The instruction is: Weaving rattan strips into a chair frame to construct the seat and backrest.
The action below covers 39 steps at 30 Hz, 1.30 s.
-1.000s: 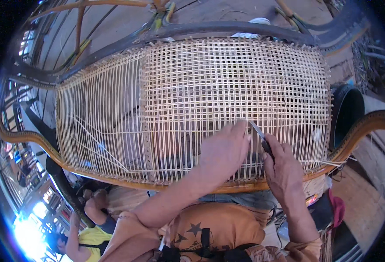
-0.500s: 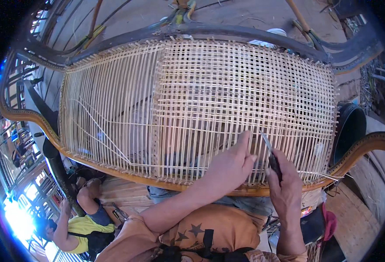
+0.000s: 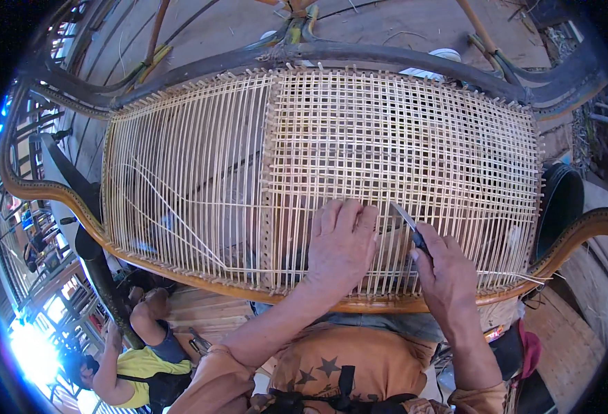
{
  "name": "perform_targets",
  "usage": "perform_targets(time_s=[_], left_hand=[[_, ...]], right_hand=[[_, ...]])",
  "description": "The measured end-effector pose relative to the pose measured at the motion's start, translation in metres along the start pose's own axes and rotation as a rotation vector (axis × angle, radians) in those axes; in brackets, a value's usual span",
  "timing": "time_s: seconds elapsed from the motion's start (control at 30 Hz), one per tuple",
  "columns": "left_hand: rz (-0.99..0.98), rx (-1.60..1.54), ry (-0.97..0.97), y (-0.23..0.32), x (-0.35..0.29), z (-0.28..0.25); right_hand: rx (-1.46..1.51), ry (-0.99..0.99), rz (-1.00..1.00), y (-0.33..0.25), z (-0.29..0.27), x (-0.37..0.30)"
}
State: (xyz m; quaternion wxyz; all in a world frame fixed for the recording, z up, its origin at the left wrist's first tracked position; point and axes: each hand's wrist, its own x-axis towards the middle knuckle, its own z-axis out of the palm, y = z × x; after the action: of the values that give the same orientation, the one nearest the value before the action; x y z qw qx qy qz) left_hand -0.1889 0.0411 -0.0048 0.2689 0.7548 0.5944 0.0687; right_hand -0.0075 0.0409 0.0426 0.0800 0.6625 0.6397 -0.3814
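Observation:
A panel of woven cane (image 3: 400,138) stretches across a curved rattan frame (image 3: 200,279) in front of me. Its right part carries a dense crosswise weave in the upper area, while lengthwise strands alone fill the left part. My left hand (image 3: 342,241) lies on the strands just below the dense weave, fingers extended side by side and no tool in it. Beside it, my right hand (image 3: 447,272) grips the dark handle of a knife (image 3: 406,217). The slim metal blade points up and left, its tip at the lowest woven rows. A loose cane strand (image 3: 180,219) loops over the left part.
Dark curved poles (image 3: 386,52) run along the panel's far side. A dark round container (image 3: 560,196) stands at the right. At the lower left sits another person in a yellow top (image 3: 138,369). Wooden planks (image 3: 559,331) lie at the lower right.
My left hand has shifted left, from a pointing finger to fingers laid on the strands. The knife in my right hand has moved slightly left. The view has shifted a little.

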Motion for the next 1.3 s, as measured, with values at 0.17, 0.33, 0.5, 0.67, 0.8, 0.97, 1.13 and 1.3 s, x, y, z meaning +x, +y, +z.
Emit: perform_targets(time_s=[0.17, 0.33, 0.5, 0.67, 0.8, 0.97, 1.13, 1.3], left_hand=[[-0.006, -0.007, -0.002, -0.002, -0.002, 0.006], [-0.022, 0.096, -0.011, 0.002, -0.003, 0.009], [-0.046, 0.141, -0.028, -0.001, -0.007, 0.012], [-0.051, 0.104, -0.065, 0.007, -0.011, 0.004], [-0.004, 0.072, -0.081, 0.006, -0.027, -0.011], [-0.148, 0.271, -0.229, -0.028, -0.020, -0.052], [-0.186, 0.370, 0.084, -0.094, -0.034, -0.081], [-0.142, 0.296, -0.003, -0.104, -0.018, -0.084]], right_hand=[[0.082, 0.064, -0.073, 0.005, -0.013, 0.008], [0.156, 0.089, -0.088, 0.008, -0.009, 0.007], [0.113, 0.026, -0.034, -0.005, -0.017, -0.005], [0.136, 0.062, -0.086, -0.006, -0.013, -0.002], [0.288, 0.178, -0.086, 0.008, -0.020, -0.005], [0.267, 0.071, 0.025, 0.040, -0.040, -0.021], [0.169, -0.112, 0.115, 0.061, -0.084, -0.036], [-0.250, -0.184, 0.099, 0.077, -0.124, -0.035]])
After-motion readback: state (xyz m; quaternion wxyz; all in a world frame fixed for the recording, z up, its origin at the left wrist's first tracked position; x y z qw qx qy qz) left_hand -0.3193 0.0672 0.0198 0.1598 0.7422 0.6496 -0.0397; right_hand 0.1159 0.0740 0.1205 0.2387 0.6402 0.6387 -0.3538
